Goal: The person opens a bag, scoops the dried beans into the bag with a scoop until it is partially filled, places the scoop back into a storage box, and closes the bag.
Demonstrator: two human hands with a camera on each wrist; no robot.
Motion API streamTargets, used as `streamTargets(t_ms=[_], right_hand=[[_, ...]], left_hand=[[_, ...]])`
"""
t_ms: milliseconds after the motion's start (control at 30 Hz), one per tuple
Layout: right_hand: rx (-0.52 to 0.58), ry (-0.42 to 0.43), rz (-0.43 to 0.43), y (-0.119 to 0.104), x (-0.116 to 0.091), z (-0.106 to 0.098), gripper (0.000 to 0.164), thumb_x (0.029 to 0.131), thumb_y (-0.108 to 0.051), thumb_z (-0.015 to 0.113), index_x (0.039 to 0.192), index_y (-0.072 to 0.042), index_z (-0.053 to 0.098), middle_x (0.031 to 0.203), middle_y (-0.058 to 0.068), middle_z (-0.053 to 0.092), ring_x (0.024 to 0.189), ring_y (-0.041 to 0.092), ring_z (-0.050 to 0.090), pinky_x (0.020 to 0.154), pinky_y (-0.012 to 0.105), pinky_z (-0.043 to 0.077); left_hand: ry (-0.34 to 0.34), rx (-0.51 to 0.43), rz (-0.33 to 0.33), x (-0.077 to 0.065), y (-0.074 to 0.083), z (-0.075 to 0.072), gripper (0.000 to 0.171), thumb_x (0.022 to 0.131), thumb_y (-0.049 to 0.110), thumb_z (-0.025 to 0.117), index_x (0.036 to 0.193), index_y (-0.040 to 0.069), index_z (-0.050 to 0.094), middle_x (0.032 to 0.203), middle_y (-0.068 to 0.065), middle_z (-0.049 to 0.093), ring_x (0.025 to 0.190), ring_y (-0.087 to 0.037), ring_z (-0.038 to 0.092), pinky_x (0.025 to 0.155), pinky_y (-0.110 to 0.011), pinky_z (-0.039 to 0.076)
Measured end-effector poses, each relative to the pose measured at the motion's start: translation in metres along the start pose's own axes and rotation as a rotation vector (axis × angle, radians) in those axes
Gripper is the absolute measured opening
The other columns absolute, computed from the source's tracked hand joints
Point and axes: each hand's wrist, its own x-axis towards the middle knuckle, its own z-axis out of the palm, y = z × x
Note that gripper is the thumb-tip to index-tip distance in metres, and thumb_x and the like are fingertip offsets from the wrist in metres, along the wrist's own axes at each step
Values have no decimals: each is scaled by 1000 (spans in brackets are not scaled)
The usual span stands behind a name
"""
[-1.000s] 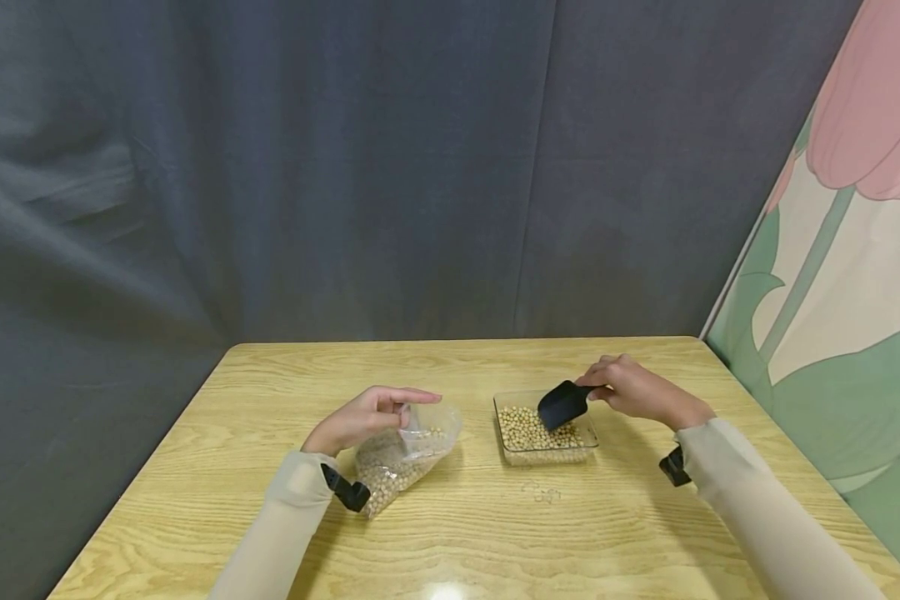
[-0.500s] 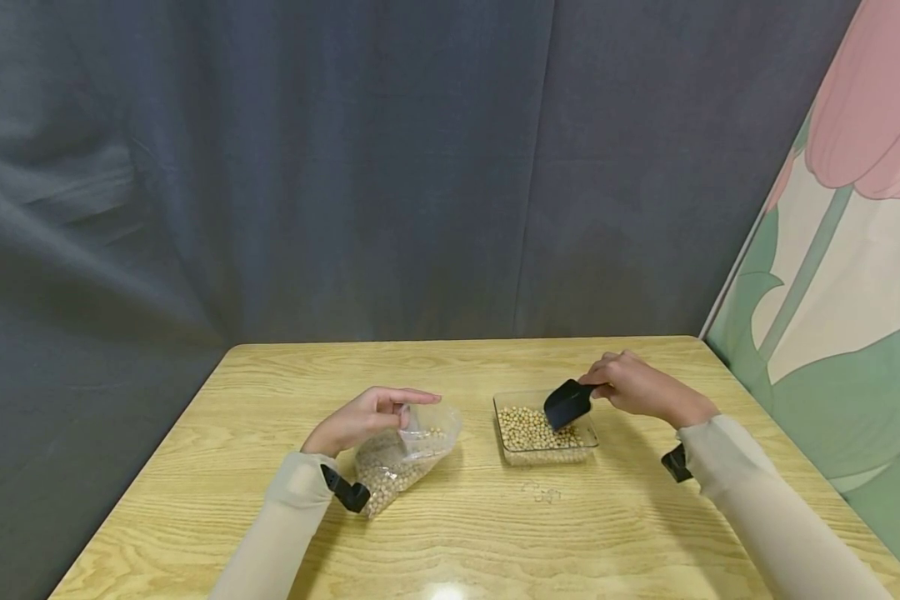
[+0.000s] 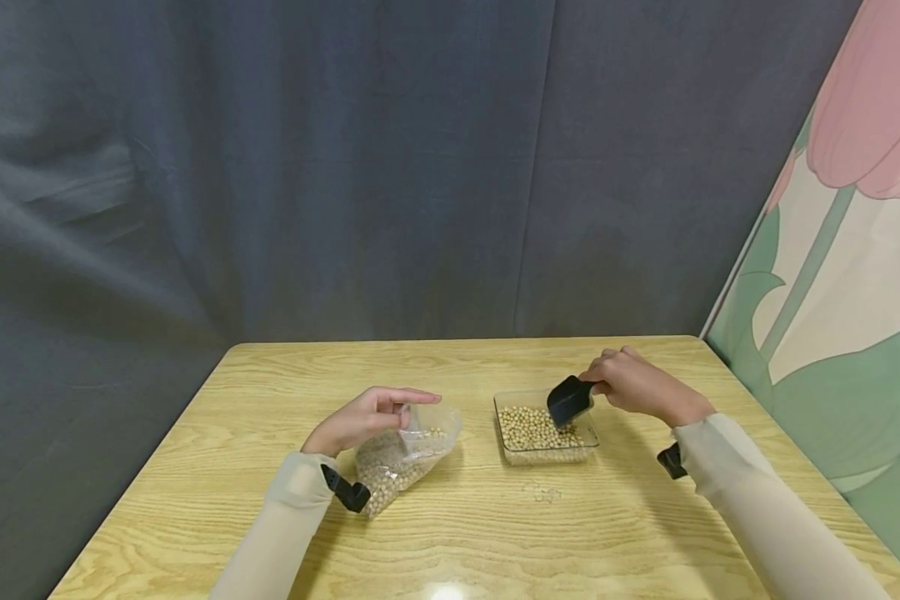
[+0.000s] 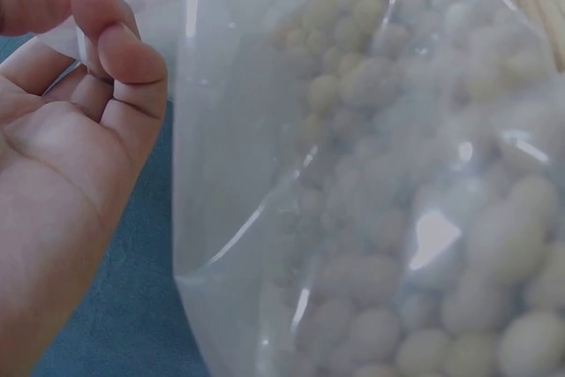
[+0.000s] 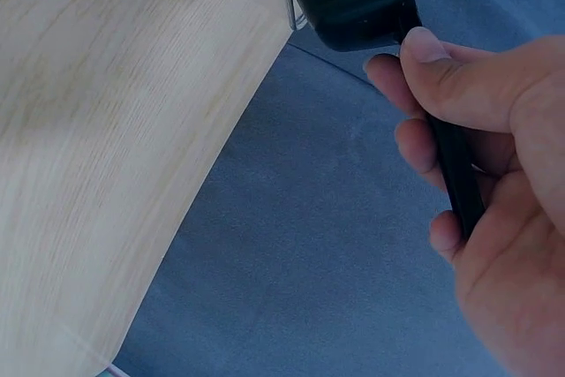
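My left hand pinches the open edge of a clear plastic bag that lies slumped on the table, partly filled with round, pale yellow beans. In the left wrist view, curled fingers hold the bag's film, with the beans showing through it. My right hand grips the handle of a black scoop, thumb along the handle's top in the right wrist view. The scoop's blade tilts down into a clear rectangular container of similar yellow beans; whether it carries any is hidden.
Bag and container stand apart on a light wooden table. Faint marks show on the wood in front of the container. A dark curtain hangs behind, and a flower-painted wall stands at the right.
My right hand has moved the scoop slightly right and up within the container, near its back right corner. My left hand and the bag have stayed still.
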Motion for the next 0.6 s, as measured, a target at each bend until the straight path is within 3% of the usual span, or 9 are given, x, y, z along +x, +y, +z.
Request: streamTargets(t_ms=[167,400,600], right_hand=[[-47,-9,1,-2,4,-1,24,78,4,70,96,-11,77,82,-1,70,72,18,57,65,32,35],[-57,-23,10,-7,9,0,25,78,5,70,94,-11,78,80,1,71,70,18,58,65,34,39],[13,-73,52,-8,9,4,28,81,8,65,101,-8,77,90,6,74,71,17,58,65,29,29]], left_hand=[[-1,-5,-5,1,0,-1,44,96,-3,45,140,-7,44,112,-23,50,75,-6,48,70,-24,44],[10,-5,-22,0,1,0,44,96,-2,46,140,-5,45,125,-30,46,77,-7,49,72,-23,44],[7,2,-16,0,1,0,44,96,-3,45,140,-6,45,127,-28,46,77,-7,49,72,-24,44]])
